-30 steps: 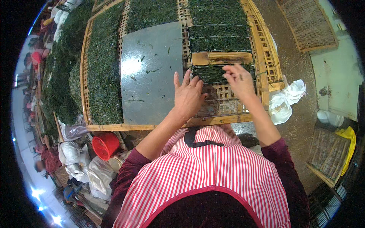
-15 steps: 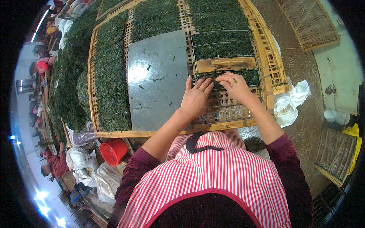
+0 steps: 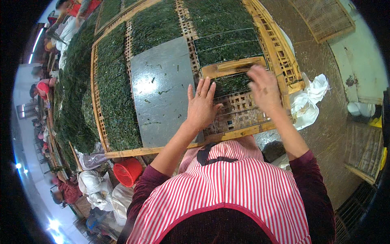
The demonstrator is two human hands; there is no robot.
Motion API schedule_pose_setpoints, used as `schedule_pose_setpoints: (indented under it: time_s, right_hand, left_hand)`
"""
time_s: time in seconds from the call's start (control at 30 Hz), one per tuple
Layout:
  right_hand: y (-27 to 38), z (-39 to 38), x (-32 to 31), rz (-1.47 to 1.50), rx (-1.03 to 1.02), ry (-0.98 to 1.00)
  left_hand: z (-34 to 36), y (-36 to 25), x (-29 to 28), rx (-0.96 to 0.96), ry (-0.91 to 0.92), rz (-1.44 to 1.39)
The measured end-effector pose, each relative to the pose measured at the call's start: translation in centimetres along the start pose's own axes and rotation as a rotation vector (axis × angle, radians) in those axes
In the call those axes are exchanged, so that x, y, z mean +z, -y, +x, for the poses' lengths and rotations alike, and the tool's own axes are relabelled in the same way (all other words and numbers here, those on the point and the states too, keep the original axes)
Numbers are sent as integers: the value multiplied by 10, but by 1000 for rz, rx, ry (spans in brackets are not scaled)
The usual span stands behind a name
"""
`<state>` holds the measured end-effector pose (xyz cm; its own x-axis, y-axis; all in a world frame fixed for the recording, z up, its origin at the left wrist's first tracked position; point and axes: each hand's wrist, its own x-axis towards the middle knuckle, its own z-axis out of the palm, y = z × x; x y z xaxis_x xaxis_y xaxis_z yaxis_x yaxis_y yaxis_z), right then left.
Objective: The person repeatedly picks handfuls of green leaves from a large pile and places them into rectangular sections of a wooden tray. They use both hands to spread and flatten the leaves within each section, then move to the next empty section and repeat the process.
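A wooden rack with a woven lattice [image 3: 242,103] lies in front of me, covered in panels of dark green, seaweed-like shreds [image 3: 221,18]. My left hand [image 3: 202,106] rests with fingers spread at the left edge of a thin wire-like frame, beside a smooth grey sheet [image 3: 164,110]. Over the frame's right side is my right hand [image 3: 265,90], its fingers smeared by motion; whether it holds anything cannot be made out. Just beyond both hands, a wooden board with a raised grip [image 3: 239,64] lies across the frame. A narrow green strip [image 3: 231,84] shows between the hands.
A long heap of loose green strands [image 3: 75,93] runs along the left. A red bucket [image 3: 127,171] and white sacks [image 3: 97,189] stand at lower left. White plastic [image 3: 310,101] hangs by the rack's right corner. Co-workers [image 3: 67,189] are at the far left.
My right hand has moved right and up, away from the left hand. My left hand has drawn slightly left and toward me, thumb apart. The whole view has shifted a little.
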<state>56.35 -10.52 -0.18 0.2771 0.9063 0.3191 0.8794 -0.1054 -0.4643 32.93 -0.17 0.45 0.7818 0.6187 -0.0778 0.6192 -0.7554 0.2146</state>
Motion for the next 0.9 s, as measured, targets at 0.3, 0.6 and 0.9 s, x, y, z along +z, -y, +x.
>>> schedule_pose_setpoints:
  time_s: [0.3, 0.6, 0.9]
  right_hand:
    - [-25, -24, -8, -86, 128, 279]
    - [-22, -13, -7, 40, 119, 376]
    - [8, 60, 21, 127, -18, 9]
  left_hand:
    - [13, -24, 5, 118, 171, 132]
    - [12, -12, 13, 171, 104, -10]
    - [-19, 49, -17, 0, -219, -602]
